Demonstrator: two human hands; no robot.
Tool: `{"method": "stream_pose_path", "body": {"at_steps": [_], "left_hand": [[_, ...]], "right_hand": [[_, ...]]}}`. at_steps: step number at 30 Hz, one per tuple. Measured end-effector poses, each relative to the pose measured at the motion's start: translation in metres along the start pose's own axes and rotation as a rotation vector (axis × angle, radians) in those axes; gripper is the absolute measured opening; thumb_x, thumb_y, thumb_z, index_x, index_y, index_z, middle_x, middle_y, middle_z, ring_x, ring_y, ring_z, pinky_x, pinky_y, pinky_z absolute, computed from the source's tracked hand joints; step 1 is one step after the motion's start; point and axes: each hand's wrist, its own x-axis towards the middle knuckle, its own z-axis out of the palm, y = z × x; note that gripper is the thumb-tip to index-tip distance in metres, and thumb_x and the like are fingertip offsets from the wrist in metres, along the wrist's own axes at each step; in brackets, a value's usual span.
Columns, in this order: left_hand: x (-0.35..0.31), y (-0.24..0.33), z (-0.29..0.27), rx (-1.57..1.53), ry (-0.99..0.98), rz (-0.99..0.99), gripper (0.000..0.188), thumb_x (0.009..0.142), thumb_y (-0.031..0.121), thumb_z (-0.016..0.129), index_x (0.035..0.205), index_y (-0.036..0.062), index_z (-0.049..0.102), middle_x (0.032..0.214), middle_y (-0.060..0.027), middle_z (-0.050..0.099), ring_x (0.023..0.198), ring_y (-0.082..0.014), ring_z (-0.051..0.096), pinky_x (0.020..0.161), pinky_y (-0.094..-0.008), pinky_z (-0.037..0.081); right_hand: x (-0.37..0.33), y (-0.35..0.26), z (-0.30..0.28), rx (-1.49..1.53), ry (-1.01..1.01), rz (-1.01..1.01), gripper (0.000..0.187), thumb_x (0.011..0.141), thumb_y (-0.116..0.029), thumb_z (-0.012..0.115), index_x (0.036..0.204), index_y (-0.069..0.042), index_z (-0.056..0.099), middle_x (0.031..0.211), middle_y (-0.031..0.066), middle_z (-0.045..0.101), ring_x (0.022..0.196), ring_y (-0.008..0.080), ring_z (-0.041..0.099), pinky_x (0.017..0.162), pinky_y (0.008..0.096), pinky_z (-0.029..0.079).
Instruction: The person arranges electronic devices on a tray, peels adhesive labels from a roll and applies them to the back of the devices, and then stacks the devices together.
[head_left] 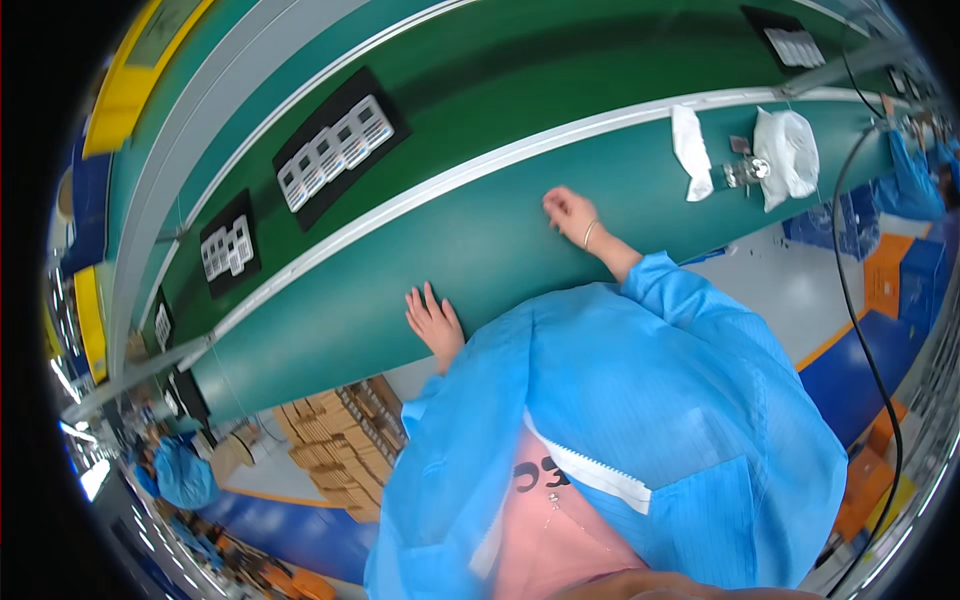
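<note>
My left hand (434, 322) lies flat at the near edge of the green work surface (350, 300), its fingers spread and nothing in them. Farther right, my right hand (572, 215) hovers over or rests on the same surface; I cannot tell which. Its fingers are curled together, and whatever they may hold is hidden. A thin bracelet (590, 234) circles the right wrist. Beyond a pale rail, a black tray (395, 105) on the dark green belt (480, 75) carries a row of white pieces with dark squares (335, 150).
To the right are a folded white cloth (691, 155), a clear glass jar (742, 174) and a white bag (787, 155). More loaded trays (229, 245) sit along the belt. A black cable (848, 270) hangs at right. Stacked cardboard (340, 445) stands below at left. Other people in blue (185, 475) are farther off.
</note>
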Motion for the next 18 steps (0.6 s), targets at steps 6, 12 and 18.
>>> {"method": "stream_pose_path", "body": {"at_steps": [6, 12, 18], "left_hand": [[-0.015, -0.005, -0.005, 0.039, -0.097, -0.069, 0.045, 0.094, 0.023, 0.041, 0.137, 0.0121, 0.035, 0.142, -0.0160, 0.030, 0.135, -0.0337, 0.021, 0.109, -0.0508, 0.014], [-0.006, 0.018, 0.015, 0.104, -0.022, -0.325, 0.047, 0.092, 0.025, 0.044, 0.136, 0.0109, 0.035, 0.141, -0.0176, 0.028, 0.135, -0.0354, 0.020, 0.107, -0.0536, 0.013], [0.006, 0.080, 0.035, 0.022, -0.121, 0.006, 0.051, 0.091, 0.028, 0.046, 0.139, 0.0149, 0.033, 0.142, -0.0177, 0.027, 0.136, -0.0363, 0.017, 0.107, -0.0573, 0.009]], "right_hand": [[0.007, 0.035, -0.131, -0.459, 0.966, -0.048, 0.017, 0.083, -0.022, 0.058, 0.096, -0.014, 0.065, 0.129, 0.0225, 0.041, 0.117, 0.0397, 0.043, 0.096, 0.0412, 0.039], [-0.028, 0.030, -0.164, -0.261, 0.600, -0.139, 0.026, 0.081, -0.017, 0.063, 0.104, -0.005, 0.064, 0.103, 0.0125, 0.063, 0.079, 0.0270, 0.064, 0.075, 0.0338, 0.051], [-0.044, 0.041, -0.171, 0.091, 0.474, -0.052, 0.023, 0.077, -0.006, 0.067, 0.099, -0.008, 0.061, 0.090, 0.0073, 0.063, 0.074, 0.0196, 0.062, 0.072, 0.0315, 0.050]]}}
